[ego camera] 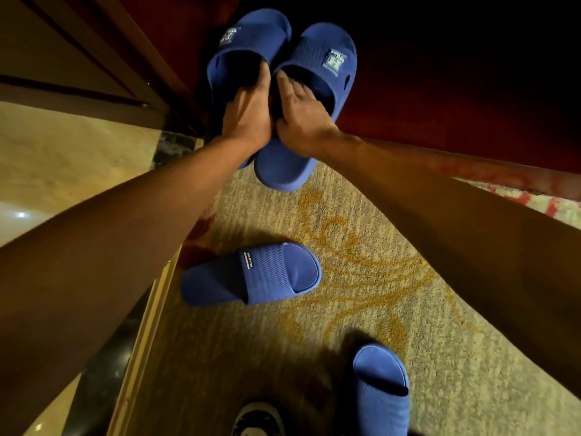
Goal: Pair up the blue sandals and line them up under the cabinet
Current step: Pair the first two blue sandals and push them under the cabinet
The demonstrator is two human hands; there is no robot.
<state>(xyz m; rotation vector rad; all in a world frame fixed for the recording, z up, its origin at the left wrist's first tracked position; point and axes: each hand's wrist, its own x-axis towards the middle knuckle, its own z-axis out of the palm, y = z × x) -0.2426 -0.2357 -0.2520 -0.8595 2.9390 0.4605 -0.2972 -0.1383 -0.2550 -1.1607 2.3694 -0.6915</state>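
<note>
Patterned beige carpet (361, 247) runs up to the dark recess under the cabinet (94, 67) at 12 o'clock, where your left hand (248, 116) and right hand (303, 121) each grip one sandal of the crested pair (327, 67) by the strap opening. These look light, soft foam, so pinching the strap should hold. Two more blue sandals lie apart at 6 o'clock, the striped one (251, 273) sideways, the other (382, 391) cut off by the frame; the recess is too dark to read.
</note>
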